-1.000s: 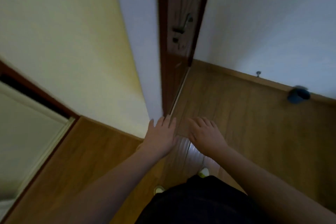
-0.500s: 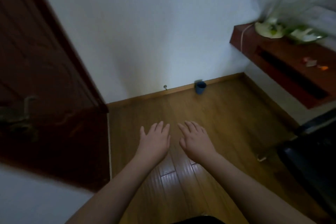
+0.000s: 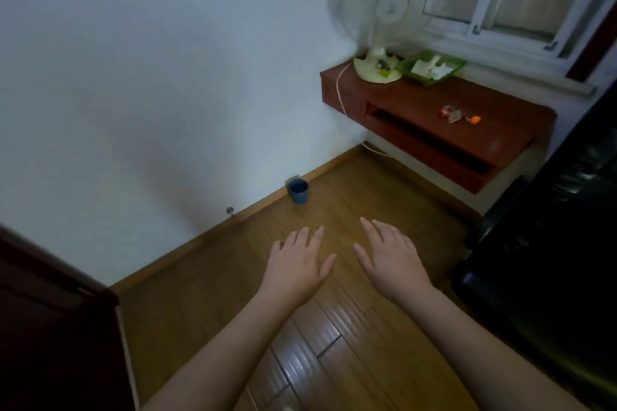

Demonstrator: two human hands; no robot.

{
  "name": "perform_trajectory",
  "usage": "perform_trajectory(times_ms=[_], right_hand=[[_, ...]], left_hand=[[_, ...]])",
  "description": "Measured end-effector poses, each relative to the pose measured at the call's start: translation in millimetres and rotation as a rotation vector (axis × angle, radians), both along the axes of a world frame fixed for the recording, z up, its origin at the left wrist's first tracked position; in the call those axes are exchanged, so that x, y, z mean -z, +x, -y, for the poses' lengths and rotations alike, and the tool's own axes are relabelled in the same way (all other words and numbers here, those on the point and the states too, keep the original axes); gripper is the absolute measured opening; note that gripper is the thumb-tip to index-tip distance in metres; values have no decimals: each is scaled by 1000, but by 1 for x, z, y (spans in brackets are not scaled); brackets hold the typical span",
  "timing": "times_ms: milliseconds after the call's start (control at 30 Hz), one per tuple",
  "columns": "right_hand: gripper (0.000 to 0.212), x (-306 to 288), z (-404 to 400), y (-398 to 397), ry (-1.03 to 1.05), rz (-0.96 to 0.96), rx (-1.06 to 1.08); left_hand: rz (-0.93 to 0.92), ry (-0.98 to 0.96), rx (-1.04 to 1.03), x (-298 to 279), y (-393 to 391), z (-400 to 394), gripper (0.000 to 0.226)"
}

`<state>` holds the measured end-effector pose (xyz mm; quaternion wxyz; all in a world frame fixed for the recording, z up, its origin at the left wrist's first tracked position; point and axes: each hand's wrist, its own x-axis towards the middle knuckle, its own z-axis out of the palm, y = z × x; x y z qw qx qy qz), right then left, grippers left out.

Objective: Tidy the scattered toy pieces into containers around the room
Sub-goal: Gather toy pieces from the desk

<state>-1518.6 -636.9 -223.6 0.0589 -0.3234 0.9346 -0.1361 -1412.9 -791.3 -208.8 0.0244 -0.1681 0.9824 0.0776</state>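
Both hands are out in front, palms down, fingers straight and holding nothing: the left hand (image 3: 297, 265) and the right hand (image 3: 389, 259) hover side by side over the brown wood-plank floor (image 3: 334, 360), not touching anything. The toy pieces I can spot are a little cluster of small red, orange and clear plastic bits (image 3: 459, 114) lying on top of the dark red wooden wall-mounted shelf (image 3: 494, 133) in the corner under the window, well away from either hand. They're too small and blurry to say exactly what they are. For containers, there's a small dark blue plastic cup (image 3: 298, 191) standing upright on the floor right against the baseboard, and a shallow green plastic tray (image 3: 430, 68) at the back of the shelf with some pale stuff already in it, just beside the base of the white plastic desk fan (image 3: 384, 27). My guess is the next step is going to the shelf and grabbing those bits, so basically nothing looks tidied here yet. What could go wrong: the pieces are tiny and close together, so a sloppy pinch could knock one off the shelf's front edge and send it under the black shiny chair or sofa thing (image 3: 551, 260) on the right. Reaching for the tray could also snag the fan's white cord (image 3: 340, 90) hanging off the shelf's left end. And that cup looks light, easy to tip over if a piece gets tossed in.
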Motion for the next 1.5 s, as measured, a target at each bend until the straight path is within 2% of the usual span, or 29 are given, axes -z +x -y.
perform_trajectory(times_ms=[267,467,733,1067,1500], right_hand=[[61,4,36,-89,52,-3,160],[62,-4,61,-147,82,-3,315],[63,-10,59,-242,122,-56,396],[62,-1,15,-409,77,-72,488],[62,36,15,-566,70,37,478]], left_hand=[[-56,10,187,17,-121,51,68],[-97,16,353,8,-204,97,70],[-109,-21,518,0,-337,93,58],[-100,-39,519,-10,-523,49,60],[5,-8,568,32,-675,58,60]])
